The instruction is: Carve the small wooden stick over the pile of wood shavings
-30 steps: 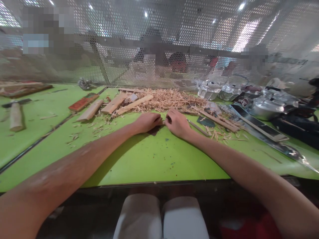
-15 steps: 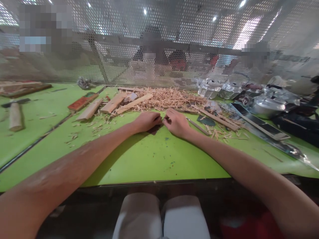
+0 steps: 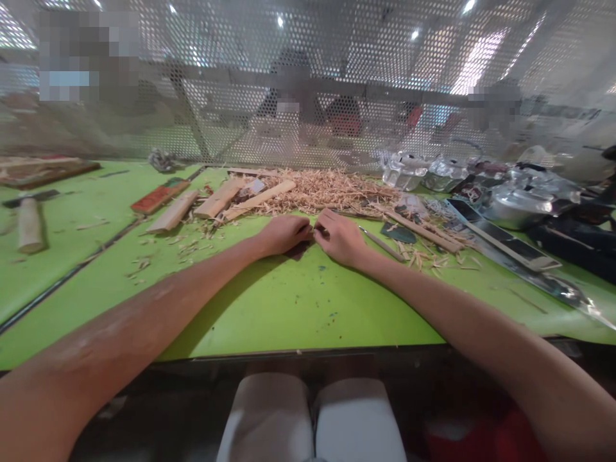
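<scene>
Green table [image 3: 269, 314] lies bare toward its near edge; both hands' fingers curl shut beside shavings [image 3: 327, 189].

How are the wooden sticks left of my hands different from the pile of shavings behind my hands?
The wooden sticks are a few long, solid pieces lying side by side at a slant; the shavings pile is a loose heap of thin curls. The sticks look smooth, the pile tangled. Both are pale wood on the green table.
</scene>
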`<state>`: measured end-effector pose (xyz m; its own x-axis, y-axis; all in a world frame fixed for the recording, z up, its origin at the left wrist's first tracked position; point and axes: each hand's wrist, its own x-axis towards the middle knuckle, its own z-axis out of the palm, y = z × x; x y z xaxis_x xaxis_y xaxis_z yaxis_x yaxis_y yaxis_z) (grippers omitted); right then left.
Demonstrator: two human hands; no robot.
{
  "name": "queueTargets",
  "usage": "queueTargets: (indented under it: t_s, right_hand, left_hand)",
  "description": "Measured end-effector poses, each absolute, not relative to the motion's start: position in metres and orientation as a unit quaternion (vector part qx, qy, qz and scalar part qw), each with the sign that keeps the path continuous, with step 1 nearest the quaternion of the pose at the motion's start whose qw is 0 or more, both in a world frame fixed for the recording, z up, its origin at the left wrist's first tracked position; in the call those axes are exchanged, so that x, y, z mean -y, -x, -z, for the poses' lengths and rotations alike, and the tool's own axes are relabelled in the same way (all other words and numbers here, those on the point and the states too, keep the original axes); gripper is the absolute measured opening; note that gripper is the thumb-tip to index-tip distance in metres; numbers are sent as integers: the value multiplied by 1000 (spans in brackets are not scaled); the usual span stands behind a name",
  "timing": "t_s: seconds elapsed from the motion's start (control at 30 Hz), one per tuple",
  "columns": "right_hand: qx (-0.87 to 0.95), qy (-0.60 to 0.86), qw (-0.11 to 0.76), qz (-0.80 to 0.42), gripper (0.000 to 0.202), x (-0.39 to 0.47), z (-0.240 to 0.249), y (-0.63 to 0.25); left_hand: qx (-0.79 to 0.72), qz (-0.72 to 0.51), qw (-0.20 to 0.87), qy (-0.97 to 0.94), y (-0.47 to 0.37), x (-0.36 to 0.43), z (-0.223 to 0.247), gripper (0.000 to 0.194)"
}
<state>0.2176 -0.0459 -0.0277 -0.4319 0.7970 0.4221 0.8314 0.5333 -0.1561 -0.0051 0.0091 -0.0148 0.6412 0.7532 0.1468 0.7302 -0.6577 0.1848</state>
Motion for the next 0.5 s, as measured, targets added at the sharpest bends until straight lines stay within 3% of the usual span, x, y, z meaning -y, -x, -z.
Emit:
queueTargets:
  t_s: [0.5]
  right_hand:
    - [840, 498, 214, 19, 13, 46, 26, -217]
  left_hand:
    - [-415, -99, 44, -903, 4, -9, 14, 32]
